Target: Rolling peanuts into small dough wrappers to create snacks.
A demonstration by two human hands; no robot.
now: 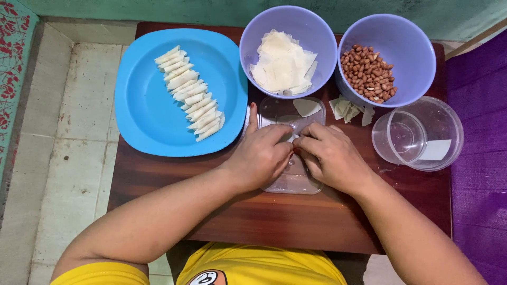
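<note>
My left hand (261, 155) and my right hand (330, 155) meet over a clear plastic lid (288, 182) on the brown wooden table (274, 221). Both pinch a small white pastry wrapper (292, 136) between the fingertips; most of it is hidden by the fingers. Another cut wrapper piece (306, 107) lies on the lid's far end. A blue plate (142, 105) to the left holds a row of several folded white pastry rolls (190, 94). One purple bowl (288, 50) holds stacked wrappers, and a second purple bowl (388, 58) holds peanuts (369, 74).
A clear plastic container (420, 134) with a small clear cup inside stands at the right. Loose wrapper scraps (348, 110) lie between the bowls. Tiled floor (68, 121) is to the left, purple cloth (480, 132) to the right, and a green wall runs behind.
</note>
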